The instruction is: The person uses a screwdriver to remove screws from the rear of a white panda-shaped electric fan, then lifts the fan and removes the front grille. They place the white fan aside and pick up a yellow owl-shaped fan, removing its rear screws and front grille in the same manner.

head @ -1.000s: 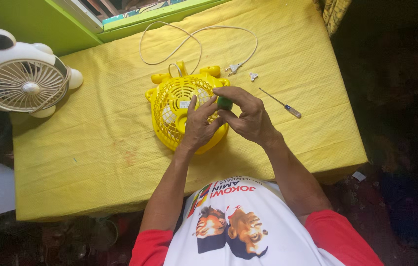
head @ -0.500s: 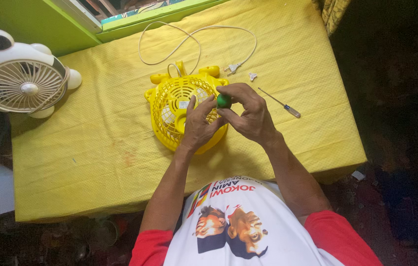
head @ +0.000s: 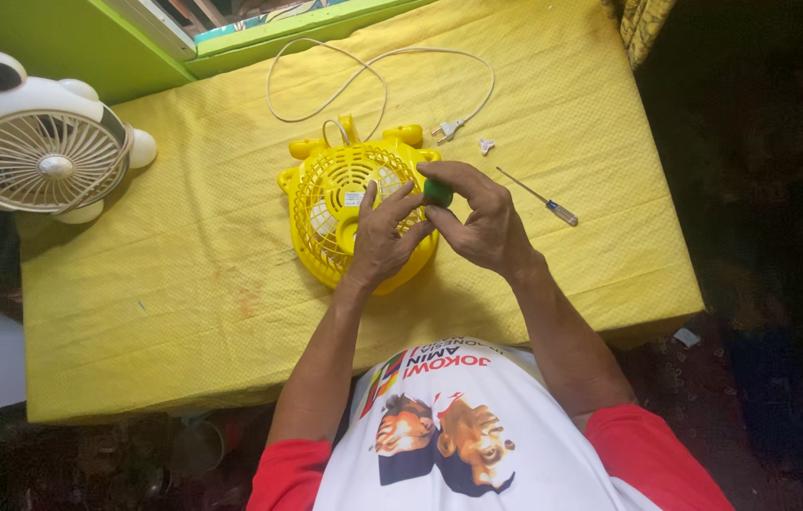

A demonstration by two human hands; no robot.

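Observation:
A small yellow fan (head: 340, 203) lies grille-up on the table with the yellow cloth (head: 184, 284). My left hand (head: 380, 241) rests on the fan's grille, fingers spread over it. My right hand (head: 486, 222) holds a green-handled tool (head: 436, 192) upright over the fan's right side, fingertips pinched round the handle. The tool's tip is hidden behind my fingers. A white cord (head: 373, 71) runs from the fan's top to a plug (head: 447, 131).
A thin screwdriver with a clear handle (head: 538, 198) lies right of my hands. A small white part (head: 486, 146) sits near the plug. A white panda-shaped fan (head: 42, 151) stands at the table's left edge. A green ledge (head: 259, 38) borders the far side.
The green handle has shifted slightly right in my right-hand fingers, which have turned around it. My left hand and the fan stay in place.

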